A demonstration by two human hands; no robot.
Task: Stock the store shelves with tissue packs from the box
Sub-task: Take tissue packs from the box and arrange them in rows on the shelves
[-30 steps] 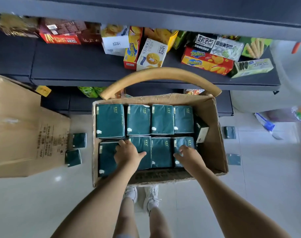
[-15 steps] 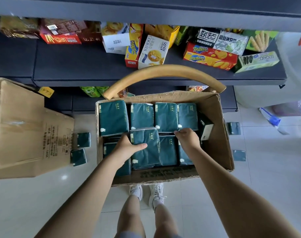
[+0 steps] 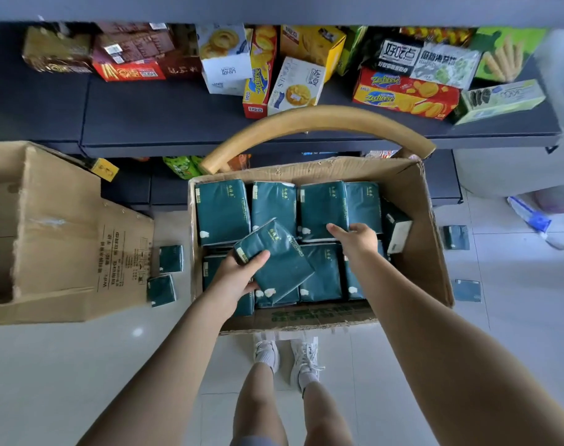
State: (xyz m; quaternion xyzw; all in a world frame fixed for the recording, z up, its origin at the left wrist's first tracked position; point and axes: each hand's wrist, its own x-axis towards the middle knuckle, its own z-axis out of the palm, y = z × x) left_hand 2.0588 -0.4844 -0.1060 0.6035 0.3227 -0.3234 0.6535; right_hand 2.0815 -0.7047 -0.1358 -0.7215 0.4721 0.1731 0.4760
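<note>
Now the left hand (image 3: 238,278) grips a tissue pack (image 3: 277,262), newly lifted and tilted above the front row in the box (image 3: 431,252), centre frame. The right hand (image 3: 357,236) touches a back-row pack (grip unclear). Shelving likely follows.

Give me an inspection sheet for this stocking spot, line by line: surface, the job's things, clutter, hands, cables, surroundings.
Surface: white tiled floor, glossy.
Job's things: open tissue box holding green packs in two rows; one tilted pack sits above the others.
Clutter: second carton at left; loose packs on the floor on both sides of the tissue box.
Hands: left hand grips the tilted pack; right hand rests straight fingers on a back-row pack.
Cables: nothing seen.
Surroundings: dark shelf carrying snack boxes; tan curved bar behind the tissue box.
</note>
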